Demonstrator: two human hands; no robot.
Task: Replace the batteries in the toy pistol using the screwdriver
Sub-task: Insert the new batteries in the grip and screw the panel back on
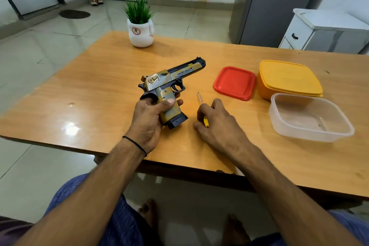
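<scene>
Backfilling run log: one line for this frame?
left hand grips toy pistol | right hand holds screwdriver | clear tub uncovered

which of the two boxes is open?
The clear box, the nearer one: no lid on it. The yellow box behind it is lidded.

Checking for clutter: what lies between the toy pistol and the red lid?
Head view: only the screwdriver tip, held in the right hand, pokes in; otherwise bare table.
</scene>
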